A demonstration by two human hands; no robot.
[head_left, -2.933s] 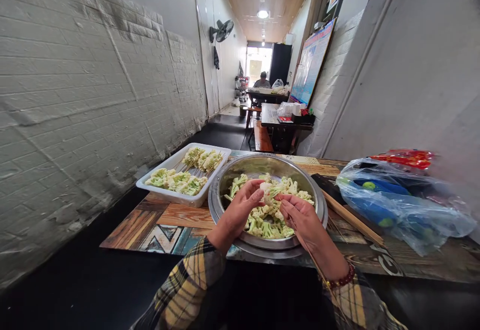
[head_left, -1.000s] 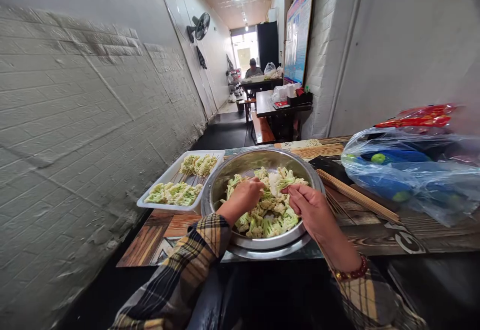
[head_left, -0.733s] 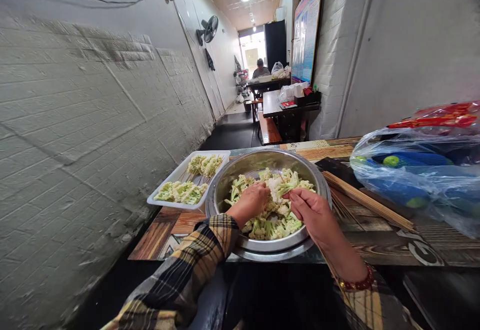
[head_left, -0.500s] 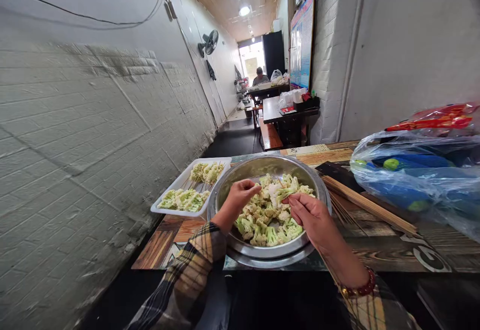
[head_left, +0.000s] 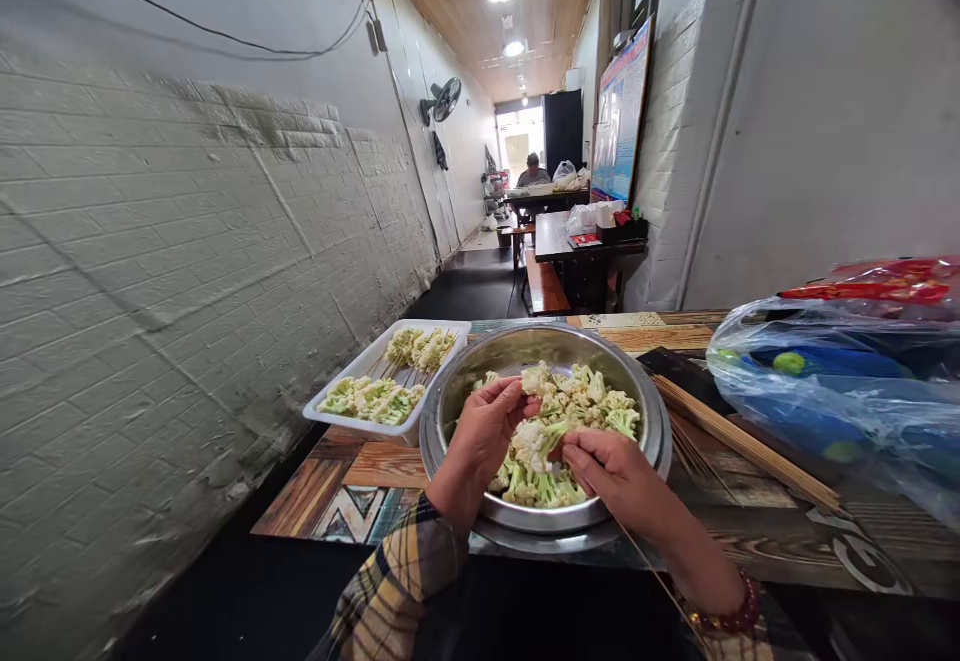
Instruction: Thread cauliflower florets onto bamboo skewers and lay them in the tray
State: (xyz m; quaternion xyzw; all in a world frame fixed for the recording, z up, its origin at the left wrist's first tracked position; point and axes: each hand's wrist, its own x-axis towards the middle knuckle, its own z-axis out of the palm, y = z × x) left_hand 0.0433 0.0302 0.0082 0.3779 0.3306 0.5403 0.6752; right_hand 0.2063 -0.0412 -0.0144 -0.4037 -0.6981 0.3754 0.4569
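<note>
A wide metal bowl (head_left: 442,391) of cut cauliflower florets (head_left: 581,391) stands in front of me. My right hand (head_left: 611,471), over its near right side, is closed on a thin bamboo skewer (head_left: 646,559), whose long end runs back under my wrist. A cauliflower piece (head_left: 536,441) sits at the fingertips, on the skewer's front end. My left hand (head_left: 487,429) hovers over the bowl's left side, close to that piece, its fingers curled and thumb drawn in. Whether anything lies between them is hidden.
Left of the bowl, a white tray (head_left: 319,411) holds skewered cauliflower. To the right lie a bundle of bamboo skewers (head_left: 750,441) and a clear plastic bag (head_left: 757,391) with blue and green things inside. A person (head_left: 533,173) sits at a far table.
Both hands have come nearer each other over the bowl. The cauliflower piece at my right fingertips has turned and now points left. The camera view has shifted slightly.
</note>
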